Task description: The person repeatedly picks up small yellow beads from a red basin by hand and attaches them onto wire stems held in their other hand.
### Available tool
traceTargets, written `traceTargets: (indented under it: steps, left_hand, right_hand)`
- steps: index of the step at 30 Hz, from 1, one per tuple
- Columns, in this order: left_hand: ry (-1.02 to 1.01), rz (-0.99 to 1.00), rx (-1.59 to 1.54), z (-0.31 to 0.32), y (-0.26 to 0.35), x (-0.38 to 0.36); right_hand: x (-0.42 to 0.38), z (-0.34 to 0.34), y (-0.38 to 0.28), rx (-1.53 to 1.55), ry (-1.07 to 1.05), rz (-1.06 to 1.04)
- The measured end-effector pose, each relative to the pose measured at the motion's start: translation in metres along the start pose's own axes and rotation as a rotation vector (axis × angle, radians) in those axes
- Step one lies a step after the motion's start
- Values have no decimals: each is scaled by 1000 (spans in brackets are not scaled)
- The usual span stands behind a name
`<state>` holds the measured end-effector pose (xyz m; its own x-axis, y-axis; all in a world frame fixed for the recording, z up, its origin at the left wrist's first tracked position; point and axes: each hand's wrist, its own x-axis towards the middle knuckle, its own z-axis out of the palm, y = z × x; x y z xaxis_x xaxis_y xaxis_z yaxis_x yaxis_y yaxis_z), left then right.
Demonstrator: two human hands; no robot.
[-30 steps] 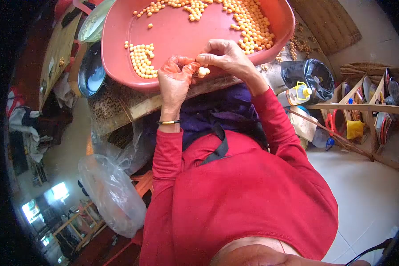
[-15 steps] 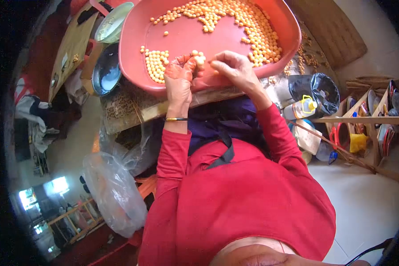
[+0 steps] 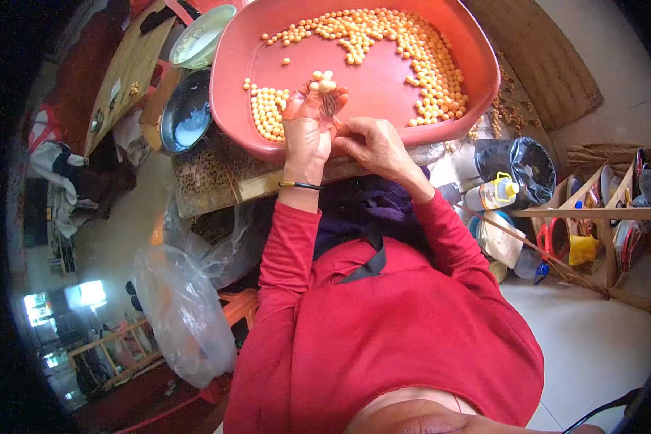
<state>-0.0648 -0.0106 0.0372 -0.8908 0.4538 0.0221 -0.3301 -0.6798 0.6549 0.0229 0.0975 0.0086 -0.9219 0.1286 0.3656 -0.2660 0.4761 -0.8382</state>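
Observation:
My left hand (image 3: 309, 129) is turned palm up over the near rim of a red plastic tub (image 3: 228, 108). Its fingers curl round a small bunch of pale orange balls (image 3: 323, 81), with thin stem-like strands showing below them. Close beside that palm, my right hand (image 3: 377, 148) has thumb and fingertips pressed together at the lower end of the strands; what lies between them is too small to make out. Inside the tub, many loose orange balls (image 3: 437, 90) spread along the far and right sides, and a smaller group (image 3: 267, 116) lies by my left hand.
A dark basin (image 3: 184, 116) and a pale green bowl (image 3: 202, 36) stand left of the tub. Right are a black bag-lined bin (image 3: 532, 170), a yellow-capped bottle (image 3: 493, 192) and a wooden rack (image 3: 593, 214). A clear plastic bag (image 3: 184, 315) hangs lower left.
My right hand has come down and left, from beside the balls to the base of my left palm. My left hand has turned further open, showing the strands. The view has shifted slightly.

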Motion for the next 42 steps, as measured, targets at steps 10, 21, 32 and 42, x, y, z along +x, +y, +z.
traceTargets:
  steps: [10,21,32,42]
  left_hand:
    - [-27,-33,212,-17,9,-11]
    - [-152,-186,49,-23,6,-3]
    - [-161,-205,12,-30,4,1]
    - [-162,-152,84,-23,7,-5]
  right_hand:
    - [3,-2,-2,85,82,86]
    - [3,3,0,-10,80,48]
    - [3,6,4,-51,62,23]
    - [2,9,5,9,108,-39]
